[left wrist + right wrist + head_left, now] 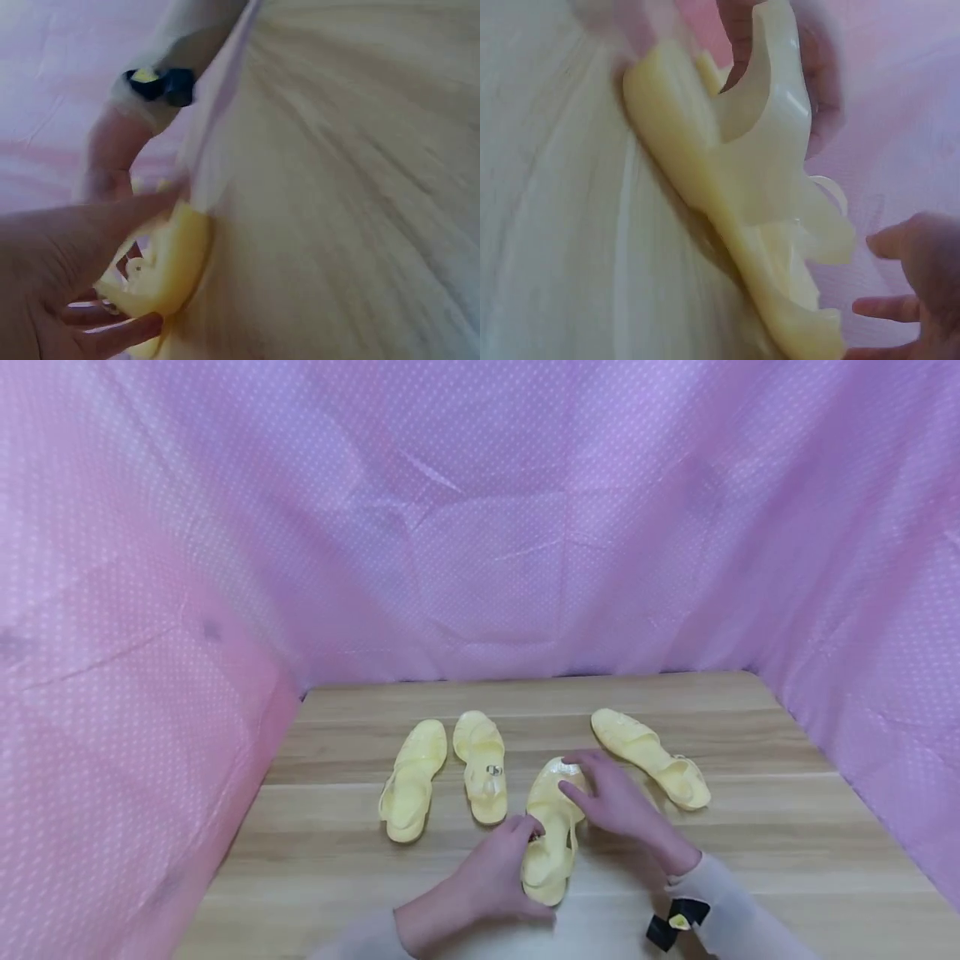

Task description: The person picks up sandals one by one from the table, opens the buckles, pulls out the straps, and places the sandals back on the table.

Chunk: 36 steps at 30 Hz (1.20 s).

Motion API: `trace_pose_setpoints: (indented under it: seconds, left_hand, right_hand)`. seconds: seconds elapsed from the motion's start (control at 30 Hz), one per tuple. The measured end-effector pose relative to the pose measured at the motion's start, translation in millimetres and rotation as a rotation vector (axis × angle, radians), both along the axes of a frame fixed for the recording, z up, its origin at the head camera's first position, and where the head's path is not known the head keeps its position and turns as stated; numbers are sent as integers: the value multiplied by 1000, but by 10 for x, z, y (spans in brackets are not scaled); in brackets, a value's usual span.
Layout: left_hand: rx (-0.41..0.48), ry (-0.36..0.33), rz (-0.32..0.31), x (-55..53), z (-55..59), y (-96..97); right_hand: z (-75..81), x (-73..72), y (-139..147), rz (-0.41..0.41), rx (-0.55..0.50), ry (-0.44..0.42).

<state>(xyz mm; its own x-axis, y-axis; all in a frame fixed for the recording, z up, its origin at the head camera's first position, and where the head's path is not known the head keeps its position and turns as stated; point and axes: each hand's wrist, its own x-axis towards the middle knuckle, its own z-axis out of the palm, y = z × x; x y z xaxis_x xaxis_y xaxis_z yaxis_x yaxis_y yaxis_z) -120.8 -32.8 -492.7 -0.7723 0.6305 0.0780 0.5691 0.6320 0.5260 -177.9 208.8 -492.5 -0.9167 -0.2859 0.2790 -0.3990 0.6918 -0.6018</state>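
A pale yellow sandal [551, 835] with a heel strap lies at the front middle of the wooden table, its toe pointing away from me. At its heel end, my left hand [491, 868] holds it, fingers by the strap and buckle and thumb round the back of the heel. In the left wrist view that hand [67, 262] reaches across the sandal's heel [187, 262]. My right hand [618, 797] is over the toe end with fingers spread. The right wrist view has its fingers [900, 307] apart from the sandal's front [810, 337].
Two more yellow sandals, one [412, 781] at the left and one [480, 764] beside it, lie on the table [330, 877]. Another sandal [648, 756] lies slanted behind my right hand. Pink dotted sheeting [487, 568] hangs round the back and sides.
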Motion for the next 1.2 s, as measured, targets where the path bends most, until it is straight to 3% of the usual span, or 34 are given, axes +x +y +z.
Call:
trace_pose_setpoints:
  seconds: [0.07, 0.17, 0.37, 0.5, 0.63, 0.83, 0.97, 1.03, 1.13, 1.2]
  left_hand:
    - [-34, 68, 19, 6, -1, 73]
    - [-64, 72, 62, -81, 70, 187]
    - [-142, 35, 134, -523, 343, 382]
    - [-184, 31, 141, -779, 351, 448]
    - [-197, 8, 153, -866, 294, 481]
    - [-354, 6, 155, -843, 329, 566]
    - [-483, 68, 156, -864, 447, 685]
    - [-495, 113, 141, -945, 530, 773]
    - [-434, 155, 110, -1148, 653, 954]
    - [-383, 143, 95, -1296, 688, 1103]
  right_hand:
    - [-14, -51, 3, 2, -9, -64]
    - [10, -152, 13, -6, -64, -124]
    - [151, -578, 23, -65, -137, -75]
    - [183, -832, -18, -79, -109, -73]
    - [146, -951, -37, -69, -95, -91]
    - [6, -957, 79, -10, -78, -107]
    - [23, -833, 282, -6, -45, -61]
    - [105, -738, 425, -8, -44, -9]
    - [220, -585, 679, -22, -38, 86]
    - [268, -471, 864, -45, -15, 116]
